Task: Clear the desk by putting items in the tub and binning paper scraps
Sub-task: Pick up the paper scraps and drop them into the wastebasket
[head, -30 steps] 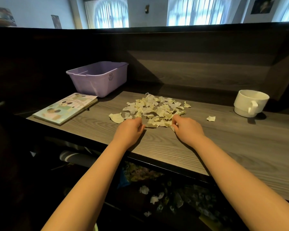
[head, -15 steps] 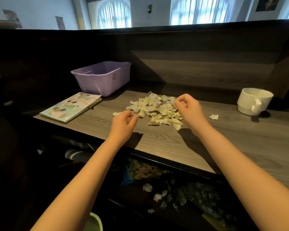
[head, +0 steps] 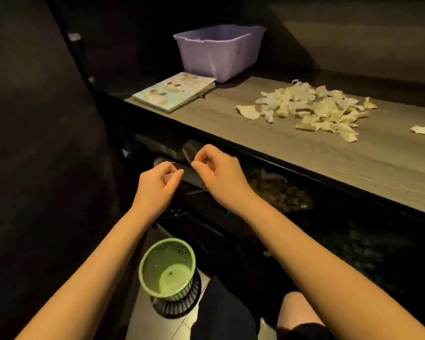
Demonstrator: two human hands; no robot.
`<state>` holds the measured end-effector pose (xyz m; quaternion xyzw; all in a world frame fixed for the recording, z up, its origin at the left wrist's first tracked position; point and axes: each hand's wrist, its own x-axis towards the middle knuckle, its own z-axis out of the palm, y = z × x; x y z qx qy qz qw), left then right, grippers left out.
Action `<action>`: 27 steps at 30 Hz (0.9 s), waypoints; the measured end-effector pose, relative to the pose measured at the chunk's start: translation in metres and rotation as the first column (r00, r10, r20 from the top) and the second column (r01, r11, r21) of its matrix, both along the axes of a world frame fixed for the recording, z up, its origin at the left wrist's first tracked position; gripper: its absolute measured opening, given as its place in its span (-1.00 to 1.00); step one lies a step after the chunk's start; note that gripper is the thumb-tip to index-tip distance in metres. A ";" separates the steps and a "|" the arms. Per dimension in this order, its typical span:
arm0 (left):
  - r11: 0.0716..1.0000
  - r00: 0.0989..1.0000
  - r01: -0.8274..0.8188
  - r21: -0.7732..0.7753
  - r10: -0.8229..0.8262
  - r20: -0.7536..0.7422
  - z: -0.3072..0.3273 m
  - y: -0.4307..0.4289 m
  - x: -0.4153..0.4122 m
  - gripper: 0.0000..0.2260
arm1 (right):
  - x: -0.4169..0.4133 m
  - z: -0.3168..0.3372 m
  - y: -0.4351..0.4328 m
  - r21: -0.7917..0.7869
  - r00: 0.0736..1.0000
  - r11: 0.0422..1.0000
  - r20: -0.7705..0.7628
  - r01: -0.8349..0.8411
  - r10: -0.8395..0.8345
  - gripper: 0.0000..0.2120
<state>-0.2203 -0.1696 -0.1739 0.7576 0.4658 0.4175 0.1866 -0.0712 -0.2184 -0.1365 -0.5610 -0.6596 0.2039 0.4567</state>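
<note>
Head view: a second ago both hands were up on the desk (head: 304, 155), fingers working at the near edge of the heap of paper scraps (head: 312, 106). Now they hang below the desk's front edge, and the camera has tipped down with them, bringing a green mesh bin (head: 141, 271) on the floor into sight.

The left hand (head: 157, 187) has its fingers curled, and a pale scrap (head: 168, 178) seems to be pinched between thumb and fingertips. The right hand (head: 219, 173) has thumb and forefinger pressed together; whether anything sits between them is too small to tell. Both hands are near each other, above the bin and on its far side, not yet over its mouth.

The bin looks nearly bare inside. Most of the scraps lie heaped on the desk, with one stray piece (head: 420, 129) off to the right. The picture book (head: 174, 93) lies on the desk just beside the purple tub (head: 206, 57), not in it.

Judged from this, the binning has only begun: a first small pinch is on its way down, many trips remain, and the book is unpacked.
</note>
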 end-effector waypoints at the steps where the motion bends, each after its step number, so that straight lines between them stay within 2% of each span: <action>1: 0.999 1.000 -0.024 -0.025 0.024 -0.012 -0.012 0.001 -0.012 -0.80 | -0.011 -0.015 0.004 -0.030 1.000 0.999 0.012 -0.011 0.012 -0.90; 8: 0.950 0.971 -0.210 -0.232 0.176 -0.161 -0.116 0.016 -0.077 -0.80 | -0.048 -0.125 0.044 -0.314 0.994 0.949 0.098 -0.013 0.046 -0.86; 12: 0.893 0.927 -0.312 -0.325 0.211 -0.310 -0.178 0.026 -0.094 -0.80 | -0.057 -0.188 0.060 -0.452 0.973 0.892 0.207 -0.001 0.106 -0.85; 18: 0.852 0.821 -0.353 -0.387 0.083 -0.565 -0.257 0.044 -0.101 -0.76 | -0.060 -0.268 0.089 -0.608 0.903 0.793 0.357 0.029 0.240 -0.83; 27: 0.790 0.746 -0.365 -0.493 -0.068 -0.662 -0.339 0.073 -0.092 -0.74 | -0.072 -0.345 0.131 -0.671 0.880 0.740 0.381 0.053 0.283 -0.84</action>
